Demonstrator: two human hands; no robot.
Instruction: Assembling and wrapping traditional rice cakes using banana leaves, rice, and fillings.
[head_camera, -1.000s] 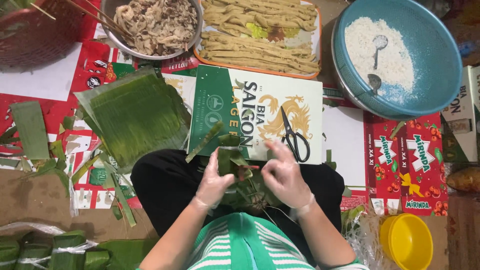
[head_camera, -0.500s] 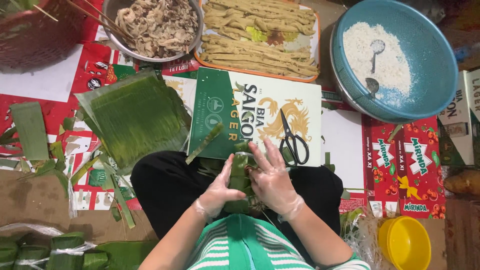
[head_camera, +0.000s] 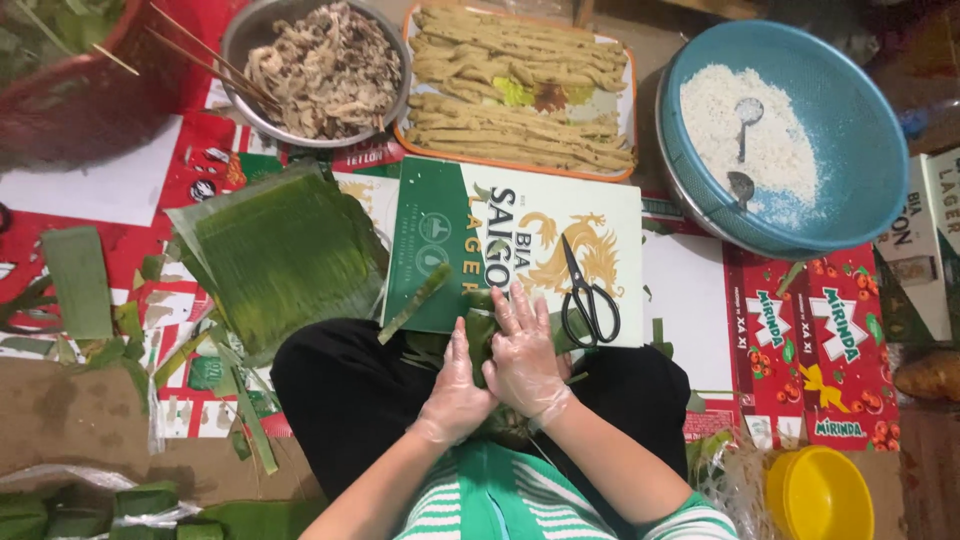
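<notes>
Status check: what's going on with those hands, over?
Left hand, right hand: gloved, both pressing leaf parcel on lap. Scissors beside right hand. Nothing between.

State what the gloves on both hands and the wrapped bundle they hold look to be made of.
Gloves on left hand and right hand: thin clear plastic film, likely disposable; glossy, wrinkled, skin visible through it. Bundle: green leaf, probably banana; matte, finely ribbed.

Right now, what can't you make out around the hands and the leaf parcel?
- Leaf parcel, head view: mostly covered by the left hand and right hand; its shape and any tie cannot be told.
- Red basket, top left: cut off by the frame edge.
- Yellow bowl, bottom right: cut off by the bottom edge.
- Wrapped green parcels, bottom left: partly cut off, count unclear.
</notes>
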